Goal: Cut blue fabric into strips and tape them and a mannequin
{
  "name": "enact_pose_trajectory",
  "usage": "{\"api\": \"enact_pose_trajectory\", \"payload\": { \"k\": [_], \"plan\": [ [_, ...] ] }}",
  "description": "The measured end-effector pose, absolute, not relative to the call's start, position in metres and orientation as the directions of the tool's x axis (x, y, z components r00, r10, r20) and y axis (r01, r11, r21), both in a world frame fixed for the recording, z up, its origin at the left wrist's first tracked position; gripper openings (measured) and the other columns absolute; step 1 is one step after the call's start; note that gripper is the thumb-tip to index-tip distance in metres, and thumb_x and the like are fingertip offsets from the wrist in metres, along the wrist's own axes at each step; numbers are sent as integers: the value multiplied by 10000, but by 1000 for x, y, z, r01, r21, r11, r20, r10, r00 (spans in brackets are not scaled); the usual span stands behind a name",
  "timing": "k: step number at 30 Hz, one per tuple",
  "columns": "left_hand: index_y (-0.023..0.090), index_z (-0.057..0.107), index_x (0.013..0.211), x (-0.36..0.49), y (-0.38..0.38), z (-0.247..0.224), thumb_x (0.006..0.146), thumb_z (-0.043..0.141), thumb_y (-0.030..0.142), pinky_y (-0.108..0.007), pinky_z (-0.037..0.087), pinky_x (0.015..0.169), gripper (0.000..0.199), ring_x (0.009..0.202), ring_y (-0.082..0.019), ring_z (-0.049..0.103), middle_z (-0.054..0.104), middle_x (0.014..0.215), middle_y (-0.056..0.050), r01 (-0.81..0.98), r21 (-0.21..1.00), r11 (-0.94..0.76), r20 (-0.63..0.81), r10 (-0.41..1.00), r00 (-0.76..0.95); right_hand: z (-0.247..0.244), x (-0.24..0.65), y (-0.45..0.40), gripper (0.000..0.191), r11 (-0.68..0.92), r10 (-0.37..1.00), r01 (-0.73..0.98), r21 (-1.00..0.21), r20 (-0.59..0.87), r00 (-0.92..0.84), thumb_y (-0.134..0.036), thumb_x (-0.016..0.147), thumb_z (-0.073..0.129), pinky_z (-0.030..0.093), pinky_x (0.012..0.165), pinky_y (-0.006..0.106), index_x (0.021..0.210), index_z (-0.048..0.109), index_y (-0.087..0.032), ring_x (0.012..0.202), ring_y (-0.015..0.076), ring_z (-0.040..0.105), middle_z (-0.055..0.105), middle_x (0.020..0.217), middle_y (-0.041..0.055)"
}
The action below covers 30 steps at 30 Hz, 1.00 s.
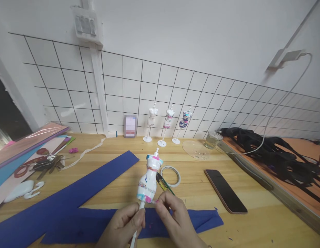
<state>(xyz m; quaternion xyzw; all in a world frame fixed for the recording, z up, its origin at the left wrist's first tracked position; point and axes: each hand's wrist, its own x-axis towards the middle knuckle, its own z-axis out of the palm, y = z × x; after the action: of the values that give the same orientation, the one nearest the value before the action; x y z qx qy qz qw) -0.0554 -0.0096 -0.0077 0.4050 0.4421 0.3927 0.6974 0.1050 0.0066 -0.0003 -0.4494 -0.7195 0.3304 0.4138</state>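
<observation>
A miniature dress-form mannequin point(148, 177) is upright and slightly tilted, its white torso marked with pink, turquoise and multicoloured patches. My left hand point(125, 218) is closed around its thin white stand rod, just below the torso. My right hand point(175, 215) is beside the lower hem with thumb and forefinger pinched together; a tiny pale or pinkish bit shows at the tips, too small to name. Beneath both hands lies a strip of blue crepe paper point(92, 220). Just behind the mannequin are a roll of tape point(178, 179) and a partly hidden dark tool with a yellow part point(162, 183).
Three similar mannequins point(169, 119) stand by the wall grid. At right lie a phone point(225, 191), a glass of liquid point(213, 140) and black straps point(273, 151). Another blue strip point(97, 182), scissors point(33, 164), keys point(48, 163) and an earphone case point(19, 191) are at left.
</observation>
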Motion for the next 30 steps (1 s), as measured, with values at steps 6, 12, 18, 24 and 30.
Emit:
{"api": "enact_pose_trajectory", "payload": {
  "k": [6,12,18,24,30],
  "plan": [
    [194,461,549,-53,-9,-9,671,524,615,-210,210,397,442,405,-72,286,338,446,79,23,976,215,-216,957,196,2,103,3,343,432,892,274,-859,360,-275,-341,887,411,323,509,201,584,405,-180,509,83,412,438,532,-34],
    [190,455,519,-61,2,-16,663,539,604,-211,189,390,446,403,-73,273,295,437,86,86,980,178,-174,983,-53,18,110,-11,316,598,782,23,-801,577,-235,-295,893,416,312,486,213,596,379,-194,494,90,383,378,536,-36],
    [163,547,609,-59,-1,-8,639,586,593,-175,247,351,432,357,-50,332,408,420,72,-228,935,274,-247,959,138,14,108,-4,289,472,845,140,-871,401,-355,-386,864,459,342,535,217,661,476,-181,553,99,416,439,590,-20],
    [162,577,754,-55,-3,-7,696,538,571,-163,204,271,415,254,-31,238,414,342,74,-397,826,400,-336,915,222,3,99,-2,242,336,864,209,-918,211,-458,-374,883,421,326,528,201,861,543,-166,544,85,361,420,606,-37],
    [156,589,815,-56,-4,-6,561,675,566,-156,161,286,490,276,-18,195,362,329,108,-329,867,375,-335,926,173,-6,94,-3,214,293,826,102,-951,198,-527,-383,890,400,296,477,189,866,502,-196,486,77,307,364,564,-61]
  ]
}}
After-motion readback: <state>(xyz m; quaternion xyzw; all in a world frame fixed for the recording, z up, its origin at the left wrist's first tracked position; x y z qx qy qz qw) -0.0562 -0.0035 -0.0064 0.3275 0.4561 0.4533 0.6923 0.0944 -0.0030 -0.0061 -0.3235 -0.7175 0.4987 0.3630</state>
